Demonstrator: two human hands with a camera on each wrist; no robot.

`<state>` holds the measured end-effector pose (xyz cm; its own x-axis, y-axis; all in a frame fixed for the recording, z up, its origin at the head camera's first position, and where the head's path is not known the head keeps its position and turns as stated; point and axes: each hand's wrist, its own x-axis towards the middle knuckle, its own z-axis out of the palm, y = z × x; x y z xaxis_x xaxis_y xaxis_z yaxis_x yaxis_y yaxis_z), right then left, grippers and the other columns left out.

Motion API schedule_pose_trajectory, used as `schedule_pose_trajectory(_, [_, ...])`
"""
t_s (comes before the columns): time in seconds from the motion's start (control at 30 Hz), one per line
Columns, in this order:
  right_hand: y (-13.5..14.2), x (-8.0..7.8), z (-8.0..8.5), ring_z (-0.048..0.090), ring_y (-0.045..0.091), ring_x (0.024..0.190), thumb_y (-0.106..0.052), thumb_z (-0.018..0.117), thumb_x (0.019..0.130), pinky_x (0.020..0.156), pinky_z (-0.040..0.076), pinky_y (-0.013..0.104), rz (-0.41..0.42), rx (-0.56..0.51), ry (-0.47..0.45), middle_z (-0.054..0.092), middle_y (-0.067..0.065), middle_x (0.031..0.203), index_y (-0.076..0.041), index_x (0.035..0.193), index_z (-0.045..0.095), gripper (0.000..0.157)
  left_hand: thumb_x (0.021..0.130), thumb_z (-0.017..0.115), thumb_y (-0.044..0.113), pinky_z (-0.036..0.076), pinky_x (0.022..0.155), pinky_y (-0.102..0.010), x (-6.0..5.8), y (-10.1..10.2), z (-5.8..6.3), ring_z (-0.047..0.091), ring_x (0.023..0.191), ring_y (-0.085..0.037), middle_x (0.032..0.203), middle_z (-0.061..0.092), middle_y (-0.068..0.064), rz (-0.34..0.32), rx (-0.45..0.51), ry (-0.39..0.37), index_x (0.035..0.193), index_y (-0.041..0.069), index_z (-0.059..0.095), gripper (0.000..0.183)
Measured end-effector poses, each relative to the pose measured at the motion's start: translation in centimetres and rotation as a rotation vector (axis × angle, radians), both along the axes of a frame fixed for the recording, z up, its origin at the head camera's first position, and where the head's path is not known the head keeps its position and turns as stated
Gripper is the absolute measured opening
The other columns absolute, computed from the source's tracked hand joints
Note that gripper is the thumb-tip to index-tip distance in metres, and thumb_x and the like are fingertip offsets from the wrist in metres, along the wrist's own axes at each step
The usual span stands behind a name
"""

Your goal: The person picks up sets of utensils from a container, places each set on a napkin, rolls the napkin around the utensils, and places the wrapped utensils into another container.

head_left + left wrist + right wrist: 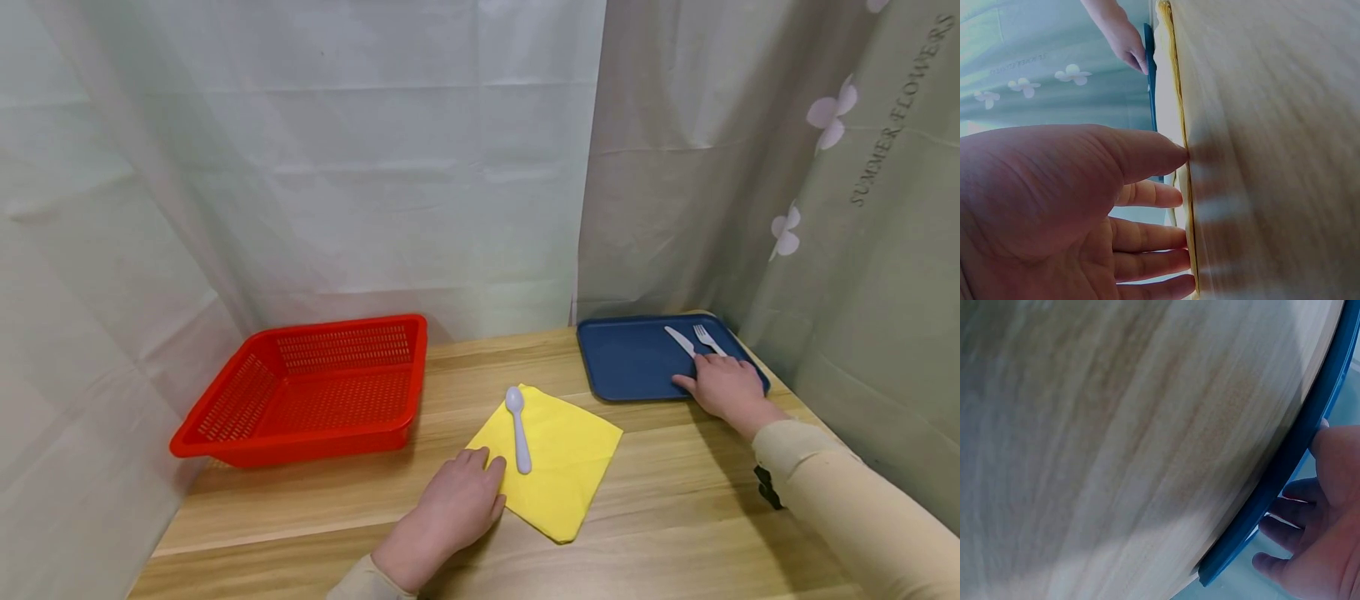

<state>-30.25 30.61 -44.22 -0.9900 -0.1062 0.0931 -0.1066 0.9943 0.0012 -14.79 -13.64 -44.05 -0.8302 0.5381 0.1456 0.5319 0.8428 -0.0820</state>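
Note:
A pale lilac spoon (520, 433) lies on a folded yellow napkin (558, 467), bowl end at the napkin's far corner. My left hand (461, 498) rests at the napkin's left edge; in the left wrist view its thumb and fairly straight fingers (1147, 239) touch the napkin's side. Over the right part of a blue tray (630, 358) is my right hand (723, 385), fingers at the handle ends of a white knife (681, 340) and a white fork (707, 337). The right wrist view has its spread, loosely bent fingers (1282, 532) behind the tray's rim.
A red perforated plastic basket (337, 404) stands on the left of the wooden table (645, 517), with nothing visible in it. Hanging curtains (375, 167) enclose the back and both sides; the tray sits close to the right-hand curtain (885, 292).

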Motion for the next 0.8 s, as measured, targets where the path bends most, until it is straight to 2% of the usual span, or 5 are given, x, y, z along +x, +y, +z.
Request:
schedule_pose_trajectory(0.33, [0.05, 0.04, 0.07, 0.059, 0.059, 0.126, -0.043, 0.062, 0.112, 0.106, 0.047, 0.073, 0.016, 0.013, 0.029, 0.065, 0.038, 0.131, 0.020, 0.130, 0.062, 0.066, 0.097, 0.083, 0.031, 0.061, 0.090, -0.048, 0.03, -0.01, 0.06, 0.069, 0.108, -0.033, 0.119, 0.071, -0.017, -0.006, -0.003, 0.016, 0.122, 0.005, 0.071, 0.039])
schedule_pose_trajectory(0.53, [-0.20, 0.02, 0.22, 0.065, 0.053, 0.106, -0.031, 0.069, 0.108, 0.092, 0.051, 0.071, 0.037, -0.004, 0.060, 0.070, 0.030, 0.110, 0.012, 0.109, 0.070, 0.043, 0.097, 0.083, 0.031, 0.061, 0.090, -0.048, 0.02, 0.02, 0.14, 0.068, 0.108, -0.033, 0.118, 0.071, -0.016, -0.002, -0.006, 0.006, 0.122, 0.005, 0.070, 0.038])
schedule_pose_trajectory(0.8, [-0.11, -0.27, 0.20, 0.069, 0.052, 0.094, -0.011, 0.072, 0.102, 0.084, 0.055, 0.069, 0.062, -0.008, 0.097, 0.072, 0.027, 0.097, 0.007, 0.096, 0.071, 0.019, 0.096, 0.084, 0.030, 0.061, 0.089, -0.048, 0.02, 0.02, 0.11, 0.069, 0.107, -0.033, 0.116, 0.070, -0.016, -0.002, -0.001, 0.003, 0.120, 0.005, 0.070, 0.037])
